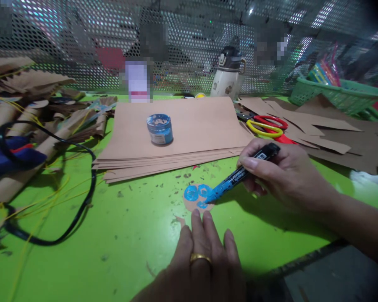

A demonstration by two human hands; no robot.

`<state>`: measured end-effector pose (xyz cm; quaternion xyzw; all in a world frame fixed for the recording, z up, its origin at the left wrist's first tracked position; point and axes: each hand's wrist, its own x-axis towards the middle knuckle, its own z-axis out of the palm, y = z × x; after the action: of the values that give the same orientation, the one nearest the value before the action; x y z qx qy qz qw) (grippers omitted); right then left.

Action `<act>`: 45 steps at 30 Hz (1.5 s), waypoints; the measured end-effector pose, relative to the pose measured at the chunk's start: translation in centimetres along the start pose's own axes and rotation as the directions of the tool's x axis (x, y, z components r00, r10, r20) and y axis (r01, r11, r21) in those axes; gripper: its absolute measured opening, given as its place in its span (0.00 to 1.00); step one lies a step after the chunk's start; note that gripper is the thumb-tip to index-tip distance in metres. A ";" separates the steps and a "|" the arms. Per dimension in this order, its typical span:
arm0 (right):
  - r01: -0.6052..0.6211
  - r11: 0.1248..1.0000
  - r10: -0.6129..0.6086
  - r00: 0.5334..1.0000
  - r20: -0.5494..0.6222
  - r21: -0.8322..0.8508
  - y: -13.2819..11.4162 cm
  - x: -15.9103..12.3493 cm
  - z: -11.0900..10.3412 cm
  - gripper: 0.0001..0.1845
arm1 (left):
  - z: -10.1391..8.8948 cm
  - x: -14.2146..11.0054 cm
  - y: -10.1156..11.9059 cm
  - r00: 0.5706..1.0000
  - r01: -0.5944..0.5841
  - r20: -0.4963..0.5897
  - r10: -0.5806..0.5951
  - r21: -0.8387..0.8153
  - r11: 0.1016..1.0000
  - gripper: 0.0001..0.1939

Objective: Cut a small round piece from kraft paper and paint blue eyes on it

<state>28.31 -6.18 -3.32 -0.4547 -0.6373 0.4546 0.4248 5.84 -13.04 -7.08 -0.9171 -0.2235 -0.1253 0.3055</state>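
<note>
My right hand (pixel 271 176) grips a black permanent marker (pixel 239 175), its lower end coated in blue paint. The marker's tip touches a small round piece of brown cardboard (pixel 189 205) that carries blue painted circles. With fingers stretched out flat, my left hand (pixel 204 251) presses fingertips at the near edge of this disc; a gold ring is on one finger. Beyond it, an uncapped jar of blue paint (pixel 160 130) stands on a stack of brown paper sheets (pixel 195 113).
Scissors with red and yellow handles (pixel 264 128) lie by cut brown paper (pixel 324 134). A white flask (pixel 227 77) and green basket (pixel 343 94) stand behind. At left are a black cable (pixel 93 180), a blue tool (pixel 15 157) and paper rolls. A perforated metal screen (pixel 189 25) bounds the back.
</note>
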 end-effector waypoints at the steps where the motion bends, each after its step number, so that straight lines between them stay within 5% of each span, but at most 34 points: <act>1: -0.003 1.000 0.003 1.000 0.001 -0.002 0.0 0.0 0.0 0.11 | 0.0 0.0 0.0 1.000 0.000 -0.002 0.000 -0.003 1.000 0.17; 16: -0.026 1.000 0.025 0.998 -0.058 -0.004 -0.3 -0.1 0.1 0.11 | -0.1 0.1 0.0 1.000 -0.012 0.000 0.012 0.016 1.000 0.17; 45: 0.007 1.000 -0.007 1.000 0.007 0.000 -0.4 -0.1 0.1 0.09 | 0.1 0.0 0.0 1.000 -0.008 -0.019 0.009 0.030 1.000 0.18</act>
<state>28.15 -6.41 -2.94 -0.4508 -0.6402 0.4549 0.4242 5.86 -12.99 -7.16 -0.9121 -0.2185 -0.1296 0.3218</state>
